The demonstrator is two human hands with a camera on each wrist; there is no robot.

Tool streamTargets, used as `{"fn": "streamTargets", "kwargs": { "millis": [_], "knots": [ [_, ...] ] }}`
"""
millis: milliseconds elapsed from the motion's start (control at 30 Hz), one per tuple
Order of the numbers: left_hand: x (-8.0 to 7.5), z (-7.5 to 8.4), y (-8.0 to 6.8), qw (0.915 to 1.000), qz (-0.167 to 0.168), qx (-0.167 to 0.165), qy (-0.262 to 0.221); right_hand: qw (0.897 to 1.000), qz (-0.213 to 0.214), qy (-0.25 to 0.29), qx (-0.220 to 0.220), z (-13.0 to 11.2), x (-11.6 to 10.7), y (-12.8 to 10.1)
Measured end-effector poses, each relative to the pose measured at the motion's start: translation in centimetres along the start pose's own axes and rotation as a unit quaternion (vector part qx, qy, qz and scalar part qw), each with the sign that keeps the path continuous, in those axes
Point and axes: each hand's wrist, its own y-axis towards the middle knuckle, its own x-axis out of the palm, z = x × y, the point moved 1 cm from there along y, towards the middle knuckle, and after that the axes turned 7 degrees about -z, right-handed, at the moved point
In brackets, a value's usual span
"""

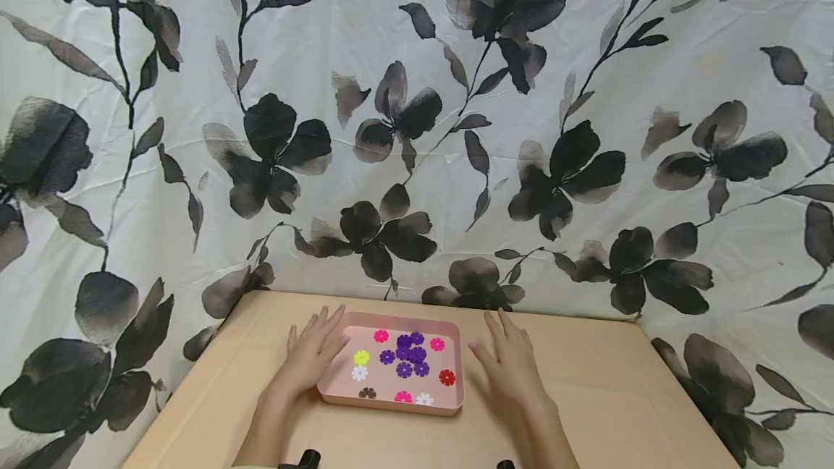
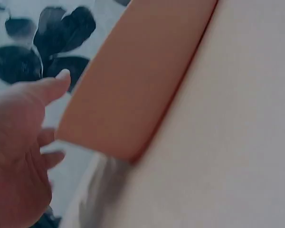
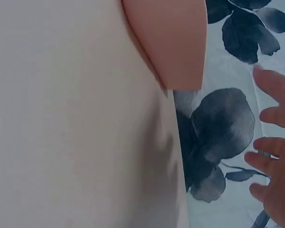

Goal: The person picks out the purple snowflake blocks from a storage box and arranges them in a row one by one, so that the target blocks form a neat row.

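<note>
A pink tray (image 1: 384,383) lies on the table with small flower-shaped pieces in it. Purple pieces (image 1: 417,354) cluster near its middle. Around them lie pink pieces (image 1: 381,336), a yellow one (image 1: 361,358), white ones (image 1: 359,373), a brown one (image 1: 368,393) and a red one (image 1: 447,378). My left hand (image 1: 313,352) is at the tray's left rim, fingers extended; whether it touches the rim I cannot tell. My right hand (image 1: 511,362) hovers right of the tray, fingers spread, holding nothing. Both wrist views show the tray's outer wall (image 2: 128,71) beside the hand.
The tray stands on a light tan table (image 1: 606,396). Behind the table's far edge hangs a white cloth (image 1: 482,187) printed with dark flowers. Two black objects (image 1: 309,459) poke in at the bottom of the head view, near the forearms.
</note>
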Motion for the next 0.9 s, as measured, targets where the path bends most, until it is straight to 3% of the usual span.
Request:
{"fn": "streamTargets", "kwargs": {
  "millis": [100,167,333,467,900],
  "knots": [
    [0.1,-1.5,-0.1,0.9925,-0.027,-0.004,-0.119,0.997,0.017,0.080,0.008,-0.8,0.0,0.2],
    [0.3,-2.2,-0.2,0.9854,-0.035,-0.013,-0.166,0.990,0.026,0.142,0.009,-1.6,0.2,0.2],
    [1.0,-3.1,-0.5,0.9846,-0.015,-0.022,-0.173,0.972,0.001,0.236,0.005,-3.7,1.4,0.2],
    [1.4,-3.2,-0.5,0.9819,-0.003,-0.034,-0.186,0.970,-0.046,0.240,-0.010,-4.8,2.4,0.2],
    [1.6,-3.2,-0.8,0.9779,-0.003,-0.047,-0.204,0.979,-0.137,0.143,-0.046,-6.8,4.6,0.7]
  ]
}}
